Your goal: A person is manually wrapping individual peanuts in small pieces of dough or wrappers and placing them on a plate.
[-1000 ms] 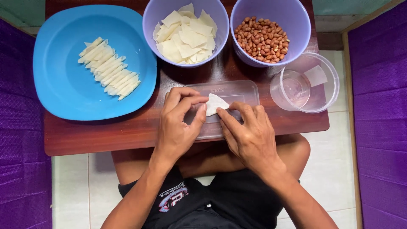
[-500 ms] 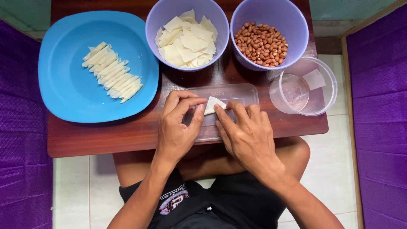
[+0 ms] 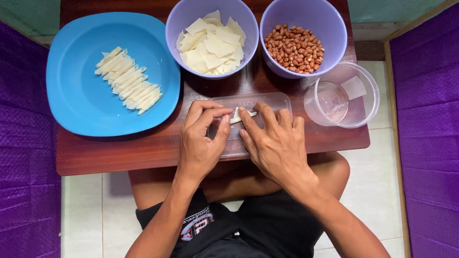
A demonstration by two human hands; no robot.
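Two hands are seen meeting over a clear plastic lid [image 3: 267,101] laid flat on the brown table [image 3: 143,153], approx. at the table's centre-front. A small white wrapper piece [image 3: 239,117], partly rolled into a narrow strip, is pinched between them: the left hand [image 3: 201,143] is closed on its left end w/ thumb and forefinger, while the right hand [image 3: 275,143] is pressed on its right end w/ the fingertips, other fingers spread flat over the lid. So the wrapper lies directly betw. the two sets of fingertips, touching both, just above the lid surface; whether it rests on the lid or is lifted off it cannot be told. Behind the hands, a lilac bowl of flat wrapper squares [image 3: 210,43] is set, and just beside it to the right a second lilac bowl of peanuts [image 3: 296,48]. To the right of the lid, near the right hand but apart from it, a clear round container [image 3: 342,95] is placed at the table's edge. To the left, well apart from the left hand, a blue plate [image 3: 76,105] is seen, w/ a diagonal row of finished white rolls [image 3: 128,81] lined up on it. Purple fabric [image 3: 28,143] is visible on both sides of the table.
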